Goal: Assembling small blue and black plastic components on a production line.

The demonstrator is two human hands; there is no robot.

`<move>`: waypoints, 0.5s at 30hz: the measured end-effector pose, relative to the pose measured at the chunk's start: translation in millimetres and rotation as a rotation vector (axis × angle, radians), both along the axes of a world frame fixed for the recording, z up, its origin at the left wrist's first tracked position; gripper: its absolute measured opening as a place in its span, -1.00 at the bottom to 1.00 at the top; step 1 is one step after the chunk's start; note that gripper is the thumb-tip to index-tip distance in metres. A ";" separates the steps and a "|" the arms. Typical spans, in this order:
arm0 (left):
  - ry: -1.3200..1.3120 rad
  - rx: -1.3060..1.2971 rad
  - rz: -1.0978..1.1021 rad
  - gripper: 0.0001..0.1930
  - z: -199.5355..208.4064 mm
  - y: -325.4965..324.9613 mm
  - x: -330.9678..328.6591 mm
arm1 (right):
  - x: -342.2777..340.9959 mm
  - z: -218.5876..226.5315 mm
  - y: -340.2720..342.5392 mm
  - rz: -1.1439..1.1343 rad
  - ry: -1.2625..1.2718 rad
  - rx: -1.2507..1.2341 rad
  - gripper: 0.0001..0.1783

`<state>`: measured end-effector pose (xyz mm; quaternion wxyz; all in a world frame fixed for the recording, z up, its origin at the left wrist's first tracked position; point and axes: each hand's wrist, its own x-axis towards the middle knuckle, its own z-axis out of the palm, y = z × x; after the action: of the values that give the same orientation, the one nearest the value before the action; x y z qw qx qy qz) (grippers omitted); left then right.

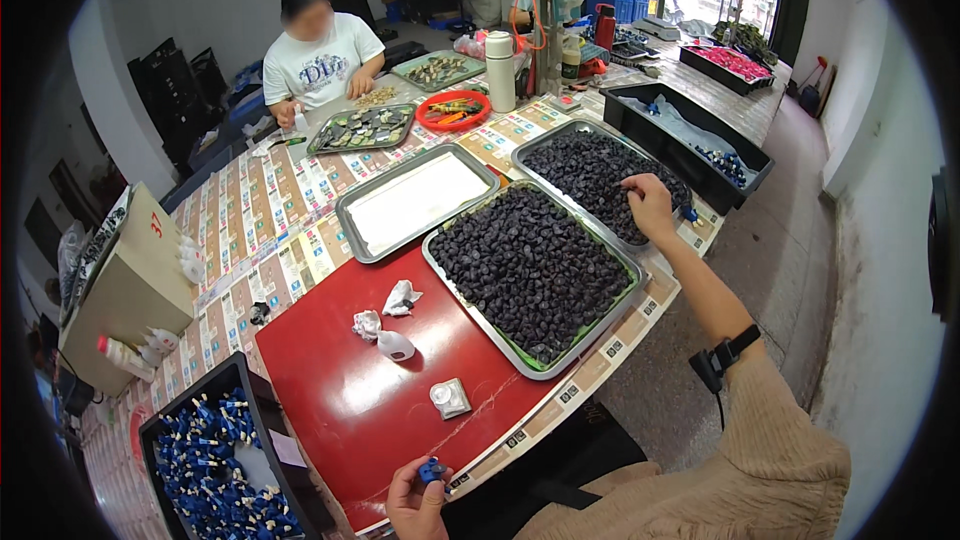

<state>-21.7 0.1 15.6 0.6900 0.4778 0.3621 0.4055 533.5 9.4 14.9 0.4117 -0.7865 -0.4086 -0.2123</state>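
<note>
So, from the head camera, the blue piece (431, 471) sat near 6 o'clock, at the near edge of the red board (345, 325), pinched in the left hand (415, 505). Its darker part faced roughly 3 o'clock; it was too small for me to tell its long axis. Thumb and fingers were closed around it, pointing about 12 to 1.

Right hand (652, 206) was up near 3 o'clock, over the far tray (517, 157) of dark pieces (580, 172). That forearm came in from 4 and aimed at 11, wrist bent so the fingertips reached toward 9. Fingers looked bunched narrow, but I couldn't tell if they gripped anything. Both that tray and the nearer tray (541, 374) ran 10-to-4 lengthwise.
</note>
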 end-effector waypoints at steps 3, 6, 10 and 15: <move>-0.014 -0.038 -0.009 -0.68 -1.8 -0.3 1.1 | 20.5 -3.7 7.5 0.018 -0.107 -0.082 -0.78; -0.009 -0.040 0.006 -0.67 -3.2 -0.8 3.9 | 21.3 -6.0 14.7 0.048 -0.126 -0.190 -0.78; 0.003 -0.023 -0.004 -0.67 -5.1 -0.9 4.6 | 14.6 -3.7 18.3 -0.071 -0.085 -0.358 -0.78; -0.007 -0.063 0.011 -0.67 -2.4 -3.2 4.0 | 13.8 0.9 7.9 -0.025 -0.043 -0.288 -0.76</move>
<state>-17.7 -3.1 13.2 0.7036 0.4525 0.3750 0.3995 547.3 17.4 15.8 0.2831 -0.8376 -0.4339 -0.1734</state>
